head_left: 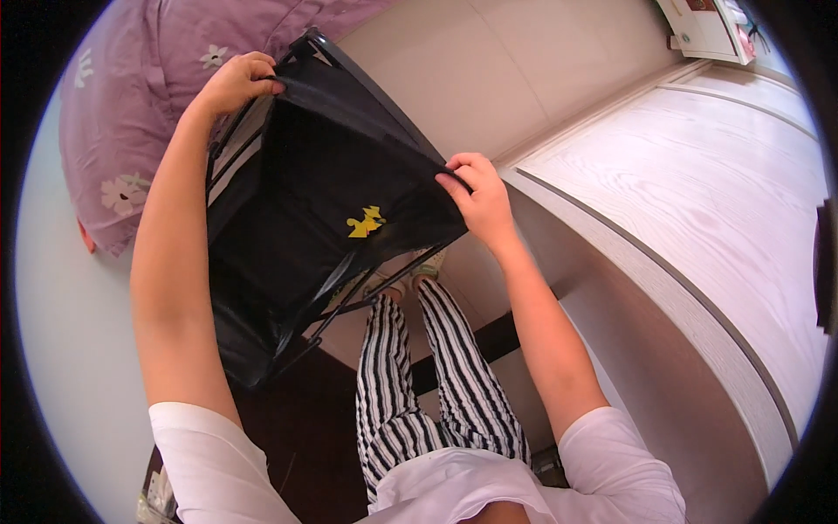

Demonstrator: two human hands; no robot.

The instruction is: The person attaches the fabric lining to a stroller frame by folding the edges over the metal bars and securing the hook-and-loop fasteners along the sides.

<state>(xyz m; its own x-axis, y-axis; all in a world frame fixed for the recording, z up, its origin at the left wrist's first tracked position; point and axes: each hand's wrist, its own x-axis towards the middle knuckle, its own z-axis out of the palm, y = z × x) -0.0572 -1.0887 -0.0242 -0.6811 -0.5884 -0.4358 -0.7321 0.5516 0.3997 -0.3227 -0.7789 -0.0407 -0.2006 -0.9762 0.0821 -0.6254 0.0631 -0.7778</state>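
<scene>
A black cloth basket-like piece on a dark folding frame [305,162] hangs tilted in front of me, with a small yellow printed figure [366,222] on the cloth. Thin dark bars show at its left side and below it. At the far left corner, my left hand [240,86] is closed with thumb and fingers pinching the cloth's upper edge. My right hand [477,194] pinches the near right corner of the same edge. The cloth stretches between both hands, and a stiff dark bar runs along the far side, apart from the cloth edge.
A purple flowered quilt [131,131] lies at the upper left, close to my left arm. Pale floor tiles [497,61] stretch beyond the frame. On the right runs a light wood-grain panel [690,192], with a white cabinet [711,31] at the far right.
</scene>
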